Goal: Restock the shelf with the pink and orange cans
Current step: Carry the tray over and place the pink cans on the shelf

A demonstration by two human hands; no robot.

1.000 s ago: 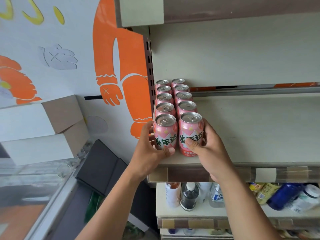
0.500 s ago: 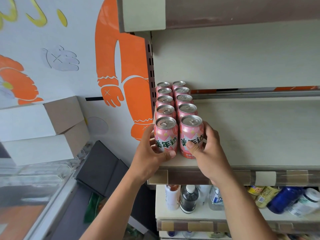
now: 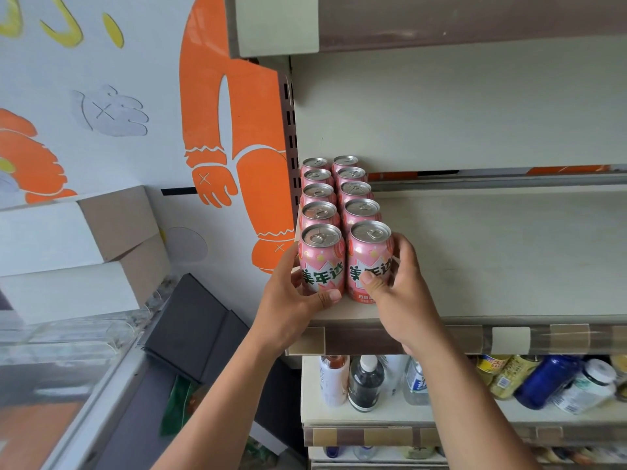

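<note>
The shelf (image 3: 492, 252) spans the right of the frame. Ten pink cans (image 3: 360, 207) stand in two rows at its left end, mid-frame. The left hand (image 3: 288, 307) curls round the front left can (image 3: 320, 262). The right hand (image 3: 407, 300) grips the front right can (image 3: 369, 259), thumb on the label.

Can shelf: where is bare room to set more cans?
Bare shelf lies right of the two pink can columns, from front edge to rear wall. Crowded: the left end, where left hand and right hand grip the front cans.
</note>
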